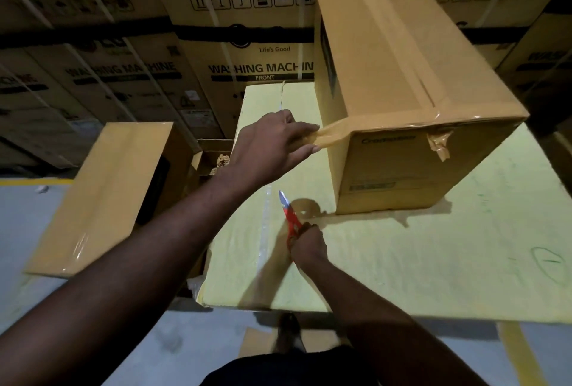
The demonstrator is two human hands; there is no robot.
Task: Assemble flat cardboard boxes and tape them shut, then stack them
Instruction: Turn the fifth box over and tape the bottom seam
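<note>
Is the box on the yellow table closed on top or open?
Closed: tape covers the top seam of the box; left hand pinches the loose end.

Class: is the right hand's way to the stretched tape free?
Probably yes: the left hand holds the tape taut off the box, and nothing lies between it and the right hand holding scissors.

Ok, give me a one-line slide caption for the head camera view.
Left hand pinches brown tape stretched from a cardboard box on the yellow table; right hand grips red-handled scissors.
</note>
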